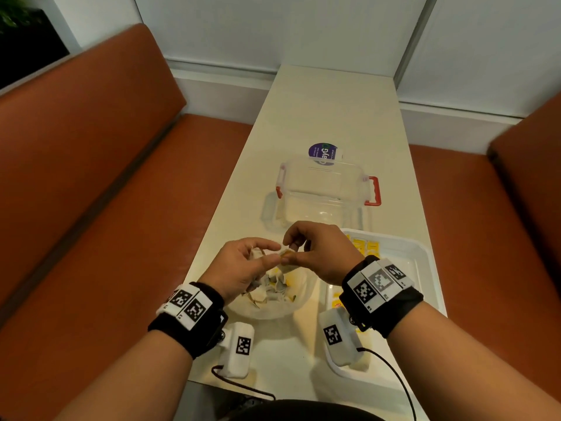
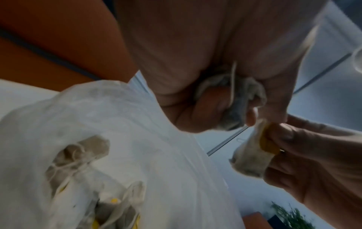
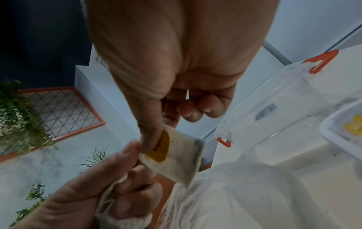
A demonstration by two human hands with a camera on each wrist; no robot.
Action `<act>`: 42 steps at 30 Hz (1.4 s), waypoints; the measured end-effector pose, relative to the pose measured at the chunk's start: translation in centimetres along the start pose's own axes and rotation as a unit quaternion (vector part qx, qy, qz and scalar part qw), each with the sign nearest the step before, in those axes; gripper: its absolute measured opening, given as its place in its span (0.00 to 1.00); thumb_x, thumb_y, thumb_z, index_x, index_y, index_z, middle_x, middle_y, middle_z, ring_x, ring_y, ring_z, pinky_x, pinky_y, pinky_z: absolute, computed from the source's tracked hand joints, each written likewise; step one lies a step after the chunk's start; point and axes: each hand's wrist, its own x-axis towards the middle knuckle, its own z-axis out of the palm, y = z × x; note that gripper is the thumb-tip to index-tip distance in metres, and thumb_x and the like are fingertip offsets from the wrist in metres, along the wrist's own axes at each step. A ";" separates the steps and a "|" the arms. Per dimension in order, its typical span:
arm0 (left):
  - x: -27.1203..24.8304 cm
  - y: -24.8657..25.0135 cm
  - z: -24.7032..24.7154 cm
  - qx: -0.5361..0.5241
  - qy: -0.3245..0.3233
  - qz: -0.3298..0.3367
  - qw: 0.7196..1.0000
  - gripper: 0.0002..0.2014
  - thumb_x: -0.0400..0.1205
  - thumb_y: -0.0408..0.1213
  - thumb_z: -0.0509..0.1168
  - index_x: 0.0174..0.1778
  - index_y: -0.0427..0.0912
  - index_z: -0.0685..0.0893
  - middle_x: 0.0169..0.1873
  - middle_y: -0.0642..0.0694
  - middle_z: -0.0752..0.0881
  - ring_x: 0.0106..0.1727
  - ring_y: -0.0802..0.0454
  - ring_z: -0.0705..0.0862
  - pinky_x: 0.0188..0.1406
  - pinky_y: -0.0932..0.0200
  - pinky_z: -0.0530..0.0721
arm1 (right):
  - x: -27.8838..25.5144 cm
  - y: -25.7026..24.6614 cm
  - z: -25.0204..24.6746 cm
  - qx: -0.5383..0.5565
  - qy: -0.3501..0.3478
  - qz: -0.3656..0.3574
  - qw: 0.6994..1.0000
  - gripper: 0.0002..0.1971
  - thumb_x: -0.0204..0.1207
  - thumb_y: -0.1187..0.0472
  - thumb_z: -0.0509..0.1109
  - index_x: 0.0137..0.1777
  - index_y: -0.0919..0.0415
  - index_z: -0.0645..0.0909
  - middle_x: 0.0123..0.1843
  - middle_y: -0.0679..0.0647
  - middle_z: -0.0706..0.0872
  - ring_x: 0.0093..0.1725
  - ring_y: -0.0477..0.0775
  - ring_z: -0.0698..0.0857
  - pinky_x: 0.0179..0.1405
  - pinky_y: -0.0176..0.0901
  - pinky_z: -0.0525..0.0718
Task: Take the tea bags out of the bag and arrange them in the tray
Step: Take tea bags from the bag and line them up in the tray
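Observation:
A clear plastic bag (image 1: 291, 294) holding several tea bags lies on the table in front of me. Above it my right hand (image 1: 293, 247) pinches one white tea bag (image 1: 286, 256) by its yellow tag; this tea bag (image 3: 180, 156) hangs between thumb and forefinger. My left hand (image 1: 268, 253) sits just left of it, fingers curled round a crumpled bunch of tea bags (image 2: 237, 99), its thumb tip touching the pinched bag. The white tray (image 1: 425, 253) at the right holds several yellow-tagged tea bags (image 1: 365, 246).
A clear lidless box (image 1: 324, 189) with red handles stands beyond the hands, a purple sticker (image 1: 322, 151) behind it. Orange benches flank the narrow white table (image 1: 328, 110). Two white sensor packs with cables lie near the front edge.

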 end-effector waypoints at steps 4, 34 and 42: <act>-0.2 1.1 0.8 0.063 -0.033 0.019 0.997 0.10 0.76 0.37 0.73 0.49 0.37 0.88 0.17 0.56 0.80 0.18 0.64 0.74 0.20 0.70 0.72 | -0.4 0.8 0.0 0.017 0.044 0.002 0.999 0.11 0.67 0.52 0.81 0.44 0.44 0.81 0.36 0.38 0.83 0.30 0.36 0.76 0.31 0.24 0.73; 0.7 2.3 1.9 0.227 0.008 0.017 0.974 0.03 0.79 0.36 0.72 0.46 0.42 0.89 0.15 0.58 0.75 0.16 0.63 0.70 0.19 0.70 0.73 | -4.4 19.5 -4.5 0.069 0.171 0.248 0.951 0.10 0.81 0.54 0.67 0.40 0.58 0.81 0.36 0.59 0.85 0.36 0.58 0.81 0.42 0.51 0.81; 1.0 1.6 1.9 0.233 0.023 -0.016 0.972 0.03 0.79 0.36 0.72 0.46 0.42 0.89 0.15 0.57 0.76 0.16 0.62 0.70 0.17 0.70 0.71 | -4.9 23.3 -1.8 0.073 0.118 0.321 0.937 0.10 0.79 0.54 0.71 0.35 0.51 0.81 0.32 0.50 0.83 0.34 0.53 0.79 0.34 0.41 0.73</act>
